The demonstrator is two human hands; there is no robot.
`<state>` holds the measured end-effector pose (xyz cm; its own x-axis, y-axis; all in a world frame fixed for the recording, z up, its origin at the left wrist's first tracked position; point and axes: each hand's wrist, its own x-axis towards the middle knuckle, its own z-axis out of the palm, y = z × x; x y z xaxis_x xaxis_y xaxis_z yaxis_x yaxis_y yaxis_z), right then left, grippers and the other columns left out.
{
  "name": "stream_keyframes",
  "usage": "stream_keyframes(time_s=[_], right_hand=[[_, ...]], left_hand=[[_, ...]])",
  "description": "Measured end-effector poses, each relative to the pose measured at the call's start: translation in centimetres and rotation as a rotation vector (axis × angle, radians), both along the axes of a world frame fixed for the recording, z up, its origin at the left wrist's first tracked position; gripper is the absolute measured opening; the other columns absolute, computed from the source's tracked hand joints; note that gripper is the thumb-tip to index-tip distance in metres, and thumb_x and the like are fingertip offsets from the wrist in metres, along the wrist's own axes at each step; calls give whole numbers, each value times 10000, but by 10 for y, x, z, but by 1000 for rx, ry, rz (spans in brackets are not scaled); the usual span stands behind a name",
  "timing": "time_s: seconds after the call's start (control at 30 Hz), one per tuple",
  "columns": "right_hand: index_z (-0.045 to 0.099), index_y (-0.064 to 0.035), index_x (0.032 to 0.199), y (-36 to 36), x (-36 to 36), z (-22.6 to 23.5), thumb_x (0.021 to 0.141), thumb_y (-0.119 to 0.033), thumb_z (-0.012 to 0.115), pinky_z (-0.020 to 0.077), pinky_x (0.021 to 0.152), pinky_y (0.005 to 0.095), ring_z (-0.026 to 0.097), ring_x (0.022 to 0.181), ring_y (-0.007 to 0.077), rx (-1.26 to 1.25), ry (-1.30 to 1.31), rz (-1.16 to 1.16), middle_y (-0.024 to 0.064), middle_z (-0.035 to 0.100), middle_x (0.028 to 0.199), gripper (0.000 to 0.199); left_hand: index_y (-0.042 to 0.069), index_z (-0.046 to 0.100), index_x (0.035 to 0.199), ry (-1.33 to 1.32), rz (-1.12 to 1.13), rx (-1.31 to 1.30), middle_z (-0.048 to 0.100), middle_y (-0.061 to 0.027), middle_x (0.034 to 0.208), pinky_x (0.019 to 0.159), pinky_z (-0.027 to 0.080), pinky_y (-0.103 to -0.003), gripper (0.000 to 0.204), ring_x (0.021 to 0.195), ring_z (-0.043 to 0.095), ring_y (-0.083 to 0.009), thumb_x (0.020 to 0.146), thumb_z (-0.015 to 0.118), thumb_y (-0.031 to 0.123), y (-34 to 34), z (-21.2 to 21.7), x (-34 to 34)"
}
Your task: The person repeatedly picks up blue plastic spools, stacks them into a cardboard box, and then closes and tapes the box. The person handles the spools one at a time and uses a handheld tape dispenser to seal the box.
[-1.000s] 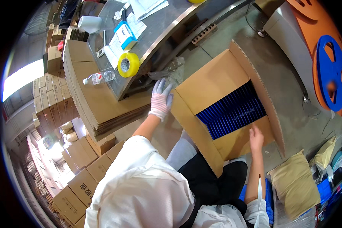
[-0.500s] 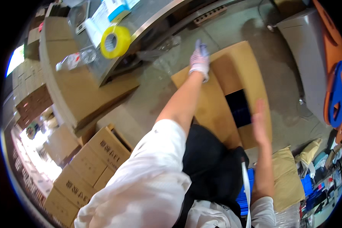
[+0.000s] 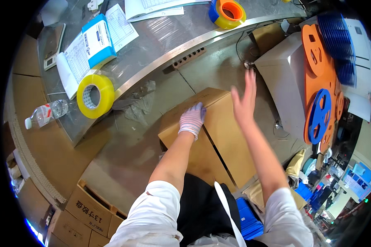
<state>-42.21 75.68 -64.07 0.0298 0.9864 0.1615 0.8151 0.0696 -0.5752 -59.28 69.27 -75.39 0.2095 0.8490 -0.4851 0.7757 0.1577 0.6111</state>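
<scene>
A brown cardboard box (image 3: pixel 212 136) lies on the grey concrete floor (image 3: pixel 123 152), right in front of the person's dark apron (image 3: pixel 202 210). Its flaps are folded shut, and the seam between them runs from the far left corner down toward the person, slightly to the right; the box's long axis follows that same line. The board is plain, matt and smooth, with sharp folded edges. Its near end is hidden behind the apron and the forearms.

The left hand (image 3: pixel 192 120), in a striped knit glove with pale violet fingertips, lies flat on the box's far left flap, fingers spread and pressing down, gripping nothing. The right hand (image 3: pixel 244 101), bare, hangs in the air above the box's far right corner, fingers spread and empty; it is a little blurred, so I cannot tell whether it touches the board.

Beyond the box's far left corner lies a crumpled clear plastic bag (image 3: pixel 138 103) on the floor. Farther out from the box on that side, a curved metal table (image 3: pixel 160 39) carries a roll of yellow tape (image 3: pixel 94 95), a blue-and-white packet (image 3: pixel 97 45) on printed sheets, and an orange-and-yellow tape roll (image 3: pixel 230 12). Right of the box stands a grey cabinet (image 3: pixel 282 82) with orange and blue reels (image 3: pixel 319 115) leaning against it. Left of the box, near the person, stacked printed cartons (image 3: pixel 84 214) are cut off by the frame's dark rim.
</scene>
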Motion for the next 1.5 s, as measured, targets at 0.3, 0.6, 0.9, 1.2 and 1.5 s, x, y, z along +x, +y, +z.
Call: stream_keyframes(time_s=[0.3, 0.6, 0.9, 1.2, 1.5], right_hand=[[574, 13, 1144, 257, -6, -10, 758, -684, 610, 445, 914, 449, 589, 1081, 373, -146, -381, 10, 244, 638, 1075, 797], [544, 38, 1233, 41, 43, -2, 889, -289, 677, 441, 934, 326, 571, 1062, 182, -252, 988, -467, 79, 599, 1157, 493], [481, 77, 1262, -231, 44, 55, 930, -331, 436, 492, 944, 453, 582, 1096, 333, -575, 1725, -852, 210, 552, 1232, 528], [559, 1, 823, -297, 11, -50, 903, -393, 532, 403, 569, 305, 478, 610, 192, -272, 665, -349, 98, 461, 685, 403], [543, -5, 795, -293, 8, -45, 909, -403, 538, 373, 547, 277, 443, 588, 143, -298, 736, -347, 58, 424, 653, 414]], left_hand=[[48, 520, 1094, 0, -11, -37, 620, -226, 1041, 827, 474, -492, 348, 974, 595, -403, 954, 431, 355, 6, 32, 13], [24, 489, 1208, 108, -1, -30, 594, -203, 1174, 1015, 373, -469, 433, 1104, 559, -379, 981, 399, 381, -8, 32, 33], [87, 532, 1189, 371, -135, 191, 528, -138, 1288, 1059, 303, -488, 400, 1226, 464, -318, 966, 383, 384, -8, 5, 42], [74, 417, 1384, 100, 136, 427, 383, -195, 1452, 1117, 249, -492, 570, 1363, 296, -395, 936, 446, 425, -16, 10, 31], [111, 462, 1345, 121, -552, 660, 469, -146, 1379, 1068, 293, -541, 536, 1297, 388, -383, 851, 614, 255, -51, 70, -5]])
